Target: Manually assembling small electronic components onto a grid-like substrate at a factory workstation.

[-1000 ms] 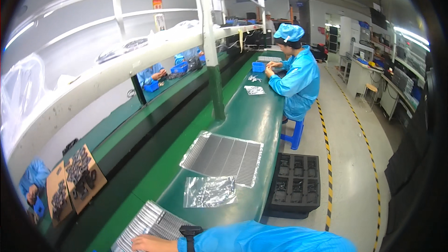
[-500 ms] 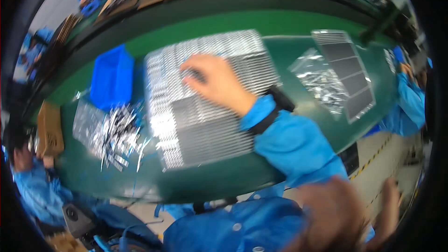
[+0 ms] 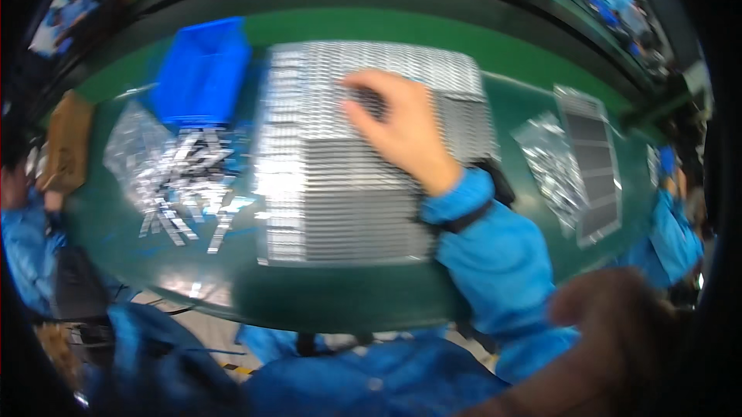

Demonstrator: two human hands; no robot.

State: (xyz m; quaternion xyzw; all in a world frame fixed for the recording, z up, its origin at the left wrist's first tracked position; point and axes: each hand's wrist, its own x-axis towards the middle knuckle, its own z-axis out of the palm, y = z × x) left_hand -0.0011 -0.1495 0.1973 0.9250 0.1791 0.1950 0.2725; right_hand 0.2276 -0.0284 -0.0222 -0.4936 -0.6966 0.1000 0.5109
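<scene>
My right hand (image 3: 406, 123), in a blue sleeve with a black band at the wrist, is above a large sheet (image 3: 359, 224) lined with rows of silver and grey strips. Its thumb and fingers curl around a small dark patch, too blurred to name. Whether the hand touches the sheet cannot be told. My left hand is out of view. Close to the camera at lower right is a blurred bare hand (image 3: 607, 309) with an unsleeved forearm, seemingly another person's.
Left of the sheet stand a blue bin (image 3: 202, 69), loose silver strips (image 3: 185, 177) and a clear plastic bag (image 3: 131, 142). A brown box (image 3: 68, 142) is farther left. On the right lie a bag of silver pieces (image 3: 550, 170) and a dark panelled sheet (image 3: 593, 177). People sit at both sides.
The whole view has shifted and turned. My right hand keeps roughly the same place over the sheet with a similar curl. The blurred bare hand has moved right and up.
</scene>
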